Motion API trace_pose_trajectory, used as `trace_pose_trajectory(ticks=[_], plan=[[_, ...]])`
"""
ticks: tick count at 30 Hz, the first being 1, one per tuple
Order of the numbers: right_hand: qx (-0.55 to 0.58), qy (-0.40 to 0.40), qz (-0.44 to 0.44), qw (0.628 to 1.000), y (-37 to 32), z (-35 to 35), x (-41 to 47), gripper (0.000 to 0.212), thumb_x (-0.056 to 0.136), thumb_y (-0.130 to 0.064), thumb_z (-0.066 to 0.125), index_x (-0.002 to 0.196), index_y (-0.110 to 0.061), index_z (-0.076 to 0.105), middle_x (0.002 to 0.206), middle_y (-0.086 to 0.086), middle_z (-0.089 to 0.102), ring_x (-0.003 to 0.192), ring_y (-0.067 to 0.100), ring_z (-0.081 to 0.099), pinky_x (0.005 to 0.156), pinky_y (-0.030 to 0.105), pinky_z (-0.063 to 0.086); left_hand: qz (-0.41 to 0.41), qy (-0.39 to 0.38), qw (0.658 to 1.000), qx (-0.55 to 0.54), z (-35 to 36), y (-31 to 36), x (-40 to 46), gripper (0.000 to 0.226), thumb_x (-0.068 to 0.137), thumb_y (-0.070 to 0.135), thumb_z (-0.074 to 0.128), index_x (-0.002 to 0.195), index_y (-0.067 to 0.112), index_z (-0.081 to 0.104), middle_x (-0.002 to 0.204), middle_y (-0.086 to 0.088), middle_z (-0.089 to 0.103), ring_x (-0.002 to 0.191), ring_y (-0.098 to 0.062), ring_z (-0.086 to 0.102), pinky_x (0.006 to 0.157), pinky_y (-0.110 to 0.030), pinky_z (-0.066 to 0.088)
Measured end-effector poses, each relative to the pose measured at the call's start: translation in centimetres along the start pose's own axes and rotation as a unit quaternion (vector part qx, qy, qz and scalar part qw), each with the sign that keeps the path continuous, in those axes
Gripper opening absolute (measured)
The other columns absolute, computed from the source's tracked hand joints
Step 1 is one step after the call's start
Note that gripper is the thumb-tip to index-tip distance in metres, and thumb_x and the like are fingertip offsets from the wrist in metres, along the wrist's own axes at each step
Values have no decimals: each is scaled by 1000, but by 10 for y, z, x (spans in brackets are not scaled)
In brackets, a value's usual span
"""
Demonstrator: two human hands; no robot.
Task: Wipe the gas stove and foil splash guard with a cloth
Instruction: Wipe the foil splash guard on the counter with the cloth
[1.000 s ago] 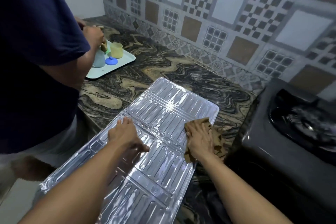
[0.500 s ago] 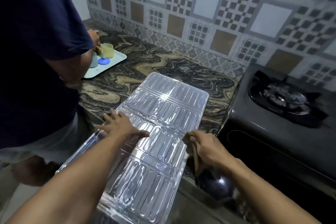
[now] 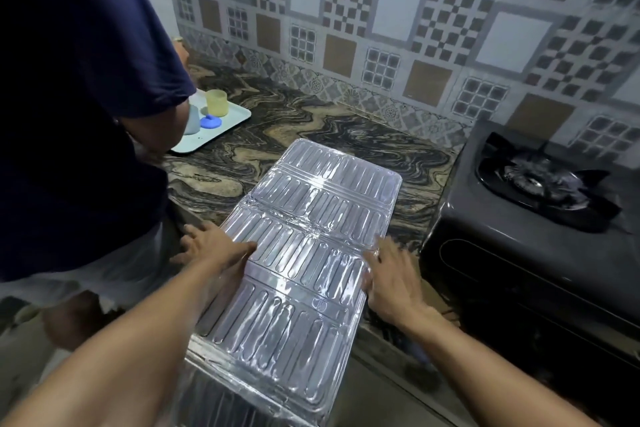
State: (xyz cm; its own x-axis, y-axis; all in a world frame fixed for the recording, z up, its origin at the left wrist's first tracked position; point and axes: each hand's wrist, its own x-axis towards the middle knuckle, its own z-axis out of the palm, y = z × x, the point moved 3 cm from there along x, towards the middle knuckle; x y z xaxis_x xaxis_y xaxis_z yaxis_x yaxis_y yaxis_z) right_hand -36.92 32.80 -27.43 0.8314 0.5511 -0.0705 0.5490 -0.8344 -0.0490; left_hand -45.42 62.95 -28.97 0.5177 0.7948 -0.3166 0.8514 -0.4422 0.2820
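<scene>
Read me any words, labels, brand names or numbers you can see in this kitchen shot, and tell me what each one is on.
No readable text anywhere in this view.
Foil guard: embossed ribs only, no lettering.
Stove: plain dark front, no brand or marks that can be made out.
Yellow cup and tray: no print visible.
Wall tiles: patterns only, no words or numbers.

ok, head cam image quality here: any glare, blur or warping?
Head view: glare streaks on the foil splash guard, strongest along its centre fold; right hand motion-blurred, left hand sharper; wide-angle bending of the wall tiles toward the edges; gas stove dark with little detail.
</scene>
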Motion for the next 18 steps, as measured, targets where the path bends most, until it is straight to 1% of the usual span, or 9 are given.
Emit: trace_pose_trajectory(ticks=[2, 4, 6, 9, 12, 14, 15, 16, 18], plan=[[7, 3, 94, 996, 10, -4, 2, 58, 87, -18, 60, 140, -20, 38, 159, 10, 15, 148, 31, 11, 117, 47, 19, 66, 25, 996, 51, 2, 2, -2, 119, 64, 74, 66, 152, 13, 15, 160, -18, 6, 145, -38, 15, 112, -61, 21], [44, -20, 150, 988, 14, -1, -1, 62, 82, -10, 59, 137, -24, 37, 155, 11, 21, 142, 34, 23, 108, 50, 33, 198, 49, 970, 129, 9, 18, -11, 106, 71, 74, 59, 152, 19, 19, 162, -13, 6, 148, -33, 10, 116, -60, 15], [38, -17, 144, 989, 12, 4, -2, 58, 81, -3, 51, 133, -23, 38, 140, 13, 41, 125, 37, 44, 96, 46, 42, 291, 6, 944, 153, 20, 35, -24, 93, 74, 72, 57, 149, 26, 28, 162, -8, 7, 149, -29, 7, 116, -62, 6], [34, 96, 97, 990, 11, -6, 3, 33, 84, 3, 46, 115, -9, 43, 98, 15, 63, 93, 38, 61, 70, 38, 40, 301, -85, 936, 162, 31, 49, -35, 83, 73, 67, 64, 143, 32, 37, 163, -5, 6, 149, -29, 3, 114, -65, 3], [143, 222, 27, 964, 0, -28, 14, 17, 90, -3, 55, 107, -7, 51, 84, 13, 62, 79, 32, 60, 61, 34, 39, 275, -115, 939, 173, 31, 54, -35, 87, 72, 63, 68, 146, 31, 35, 162, -5, 9, 149, -32, 8, 111, -68, 12], [210, 252, -71, 942, -22, -39, 27, 17, 93, -13, 58, 108, -9, 56, 93, 8, 64, 78, 22, 59, 65, 35, 52, 259, -120, 944, 167, 26, 58, -37, 86, 72, 59, 72, 142, 23, 38, 160, -8, 16, 146, -34, 18, 111, -66, 18], [237, 223, -102, 940, -32, -39, 36, 21, 94, -21, 55, 113, -11, 57, 100, 8, 63, 83, 20, 59, 74, 37, 55, 245, -123, 948, 160, 25, 59, -39, 85, 72, 56, 74, 140, 19, 39, 158, -10, 20, 144, -33, 23, 110, -64, 20], [235, 153, -107, 954, -38, -34, 46, 30, 94, -30, 52, 121, -15, 55, 112, 8, 60, 95, 23, 58, 87, 42, 53, 234, -126, 951, 155, 23, 61, -40, 84, 71, 54, 75, 138, 17, 41, 156, -10, 24, 142, -33, 27, 110, -62, 22], [124, -15, -84, 989, -44, -8, 59, 52, 94, -44, 49, 143, -30, 37, 146, 8, 40, 134, 33, 35, 114, 51, 27, 222, -133, 954, 153, 23, 63, -39, 79, 69, 54, 77, 133, 19, 46, 154, -7, 27, 141, -31, 30, 108, -60, 26]])
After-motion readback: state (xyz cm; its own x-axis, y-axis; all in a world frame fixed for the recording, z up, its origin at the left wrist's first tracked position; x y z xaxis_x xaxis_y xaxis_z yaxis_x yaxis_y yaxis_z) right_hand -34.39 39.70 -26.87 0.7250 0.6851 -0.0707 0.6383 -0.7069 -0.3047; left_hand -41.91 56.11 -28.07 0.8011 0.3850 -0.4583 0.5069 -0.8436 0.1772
